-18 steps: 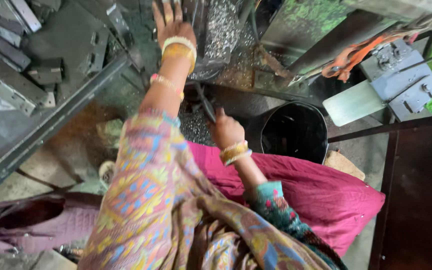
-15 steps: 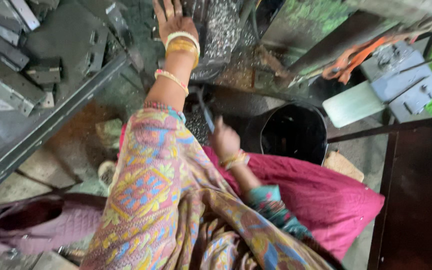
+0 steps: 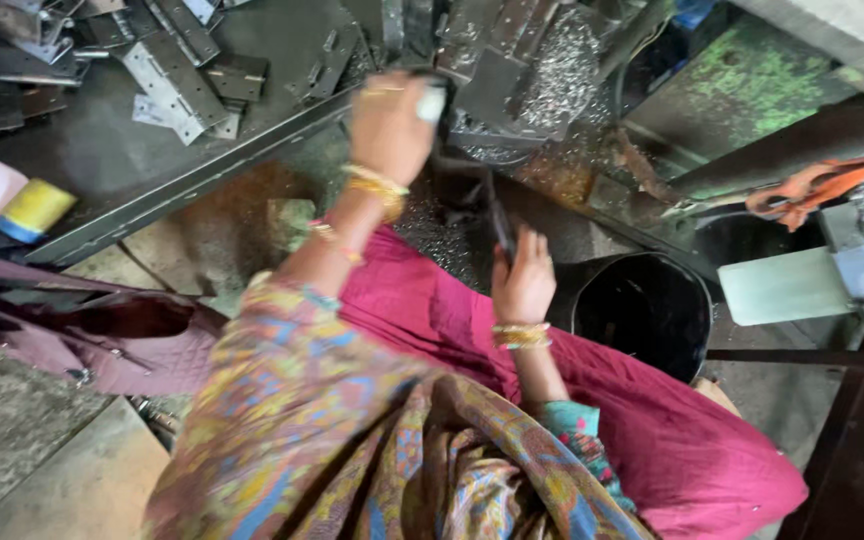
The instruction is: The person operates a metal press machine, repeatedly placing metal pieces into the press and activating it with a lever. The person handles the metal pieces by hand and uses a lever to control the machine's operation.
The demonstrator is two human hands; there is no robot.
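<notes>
Metal shavings (image 3: 562, 60) are littering the dark workbench (image 3: 282, 50). Her left hand (image 3: 390, 125) is closing on a blurred pale piece (image 3: 432, 103) at its edge; her right hand (image 3: 524, 285) is gripping a thin dark tool (image 3: 500, 225), its tip hidden.

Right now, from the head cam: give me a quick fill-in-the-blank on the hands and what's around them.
1. The left hand is closed around a small ____ coloured object.
2. The right hand holds a thin dark tool beside the round ____ bucket.
3. Both wrists wear ____ coloured bangles.
4. Shiny metal ____ lie heaped on the machine bed above the hands.

Missing words: white; black; gold; shavings
</notes>
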